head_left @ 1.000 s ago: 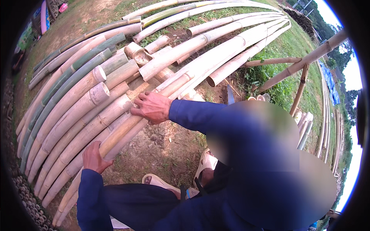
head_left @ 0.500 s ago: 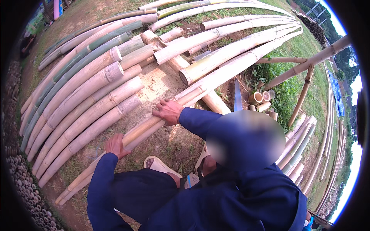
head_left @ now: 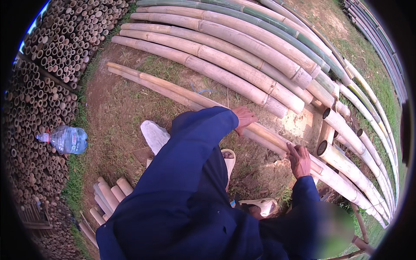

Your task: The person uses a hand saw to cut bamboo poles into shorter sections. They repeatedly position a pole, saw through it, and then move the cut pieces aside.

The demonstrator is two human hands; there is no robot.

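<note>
Two long, pale bamboo lengths lie side by side across the space before me, slanting from the far left down to the right. One is yellowish, the other greyer. My left hand is closed over them near their middle, its fingers curled across the top. Farther right, my right hand grips the same pair, fingers bent over the near edge. Just beyond my hands, the cut ends of a row of thick bamboo poles come close to the pair. The undersides of both hands are hidden.
More poles, some with hollow ends, lie at the right over a crosswise bamboo log. A tall stack of bamboo ends fills the left, beside a clear plastic bottle. Short bamboo pieces lie at lower left; a whitish slab is by my feet.
My view has swung left, bringing the stacked bamboo ends and the bottle into sight and taking the saw blade out. Both hands stay on the bamboo pair.
</note>
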